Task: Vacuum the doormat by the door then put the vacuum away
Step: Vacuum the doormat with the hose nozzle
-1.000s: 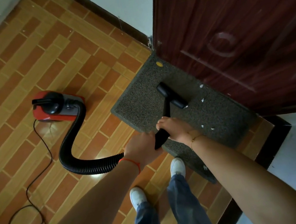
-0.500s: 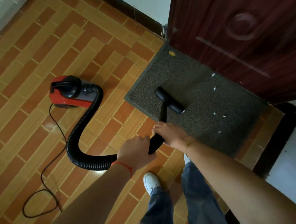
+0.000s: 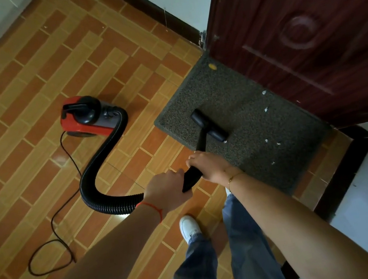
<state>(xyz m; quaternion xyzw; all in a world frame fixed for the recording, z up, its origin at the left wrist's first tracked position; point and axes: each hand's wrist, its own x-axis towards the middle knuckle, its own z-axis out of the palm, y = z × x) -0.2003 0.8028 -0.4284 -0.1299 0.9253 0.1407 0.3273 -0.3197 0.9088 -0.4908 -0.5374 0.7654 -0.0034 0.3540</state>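
Here both hands grip the vacuum's black wand: left hand [image 3: 166,191] curled round its hose end, right hand [image 3: 208,165] clamped further up. The nozzle [image 3: 209,126] rests on the grey doormat [image 3: 262,142] beside the door [image 3: 306,37]; the red vacuum [image 3: 86,118] sits on the tiled floor [image 3: 27,91].
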